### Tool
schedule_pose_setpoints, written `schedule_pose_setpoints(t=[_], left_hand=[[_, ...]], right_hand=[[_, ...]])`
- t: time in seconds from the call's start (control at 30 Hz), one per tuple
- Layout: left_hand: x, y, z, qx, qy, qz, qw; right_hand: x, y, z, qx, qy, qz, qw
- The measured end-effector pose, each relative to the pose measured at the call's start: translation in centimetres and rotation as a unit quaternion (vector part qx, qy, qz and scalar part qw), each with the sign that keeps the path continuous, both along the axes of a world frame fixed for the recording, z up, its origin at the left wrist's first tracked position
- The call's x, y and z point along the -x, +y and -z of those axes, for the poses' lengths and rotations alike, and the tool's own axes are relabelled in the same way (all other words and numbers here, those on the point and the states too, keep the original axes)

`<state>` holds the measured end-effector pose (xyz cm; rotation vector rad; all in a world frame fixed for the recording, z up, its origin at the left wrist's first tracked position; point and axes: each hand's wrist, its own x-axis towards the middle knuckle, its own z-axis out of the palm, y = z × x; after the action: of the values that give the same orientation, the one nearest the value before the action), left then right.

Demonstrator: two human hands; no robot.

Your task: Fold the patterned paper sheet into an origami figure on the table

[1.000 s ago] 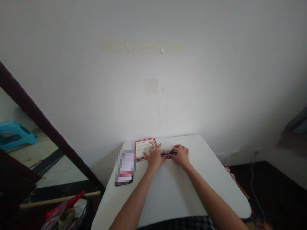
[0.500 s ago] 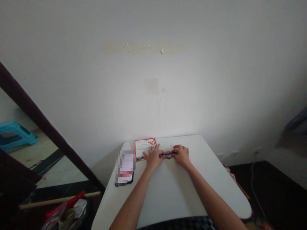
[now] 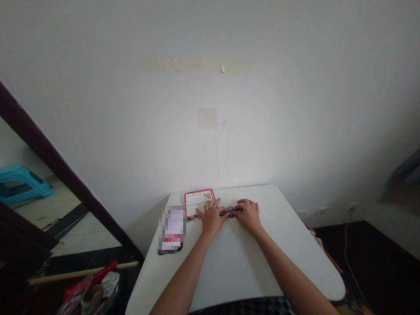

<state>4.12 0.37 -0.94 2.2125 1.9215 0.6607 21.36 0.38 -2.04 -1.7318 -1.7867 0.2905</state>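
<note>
Near the far side of the white table (image 3: pixel 239 258), a small blue-and-purple patterned piece (image 3: pixel 231 211) with dark narrow ends lies between my two hands. Its exact kind is too small to make out. My left hand (image 3: pixel 211 218) pinches its left end between thumb and a finger, the other fingers spread toward a red-bordered printed card (image 3: pixel 198 202). On the opposite end, my right hand (image 3: pixel 248 211) is closed with bent fingers, fingertips close to those of the left. The fingers hide much of the piece.
A phone (image 3: pixel 170 250), its screen blurred out, lies at the table's left. The white wall (image 3: pixel 275 109) rises behind the table. Leftward are a mirror with a dark frame (image 3: pixel 62 153) and a bin (image 3: pixel 98 297) filled with wrappers. A cable (image 3: pixel 346 240) hangs from the socket at right.
My hands have come slightly closer together, the left shifting a little to the right. Less of the patterned piece shows between them. The card and phone stay put.
</note>
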Motion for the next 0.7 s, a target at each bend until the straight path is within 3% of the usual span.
schedule_pose_setpoints(t=[0.23, 0.7], left_hand=[[-0.3, 0.1, -0.5, 0.011, -0.005, -0.006, 1.0], [0.8, 0.7, -1.1, 0.069, 0.018, 0.004, 0.997]], right_hand=[[0.4, 0.0, -0.2, -0.008, 0.005, 0.015, 1.0], [-0.2, 0.6, -0.6, 0.05, 0.015, 0.022, 0.998]])
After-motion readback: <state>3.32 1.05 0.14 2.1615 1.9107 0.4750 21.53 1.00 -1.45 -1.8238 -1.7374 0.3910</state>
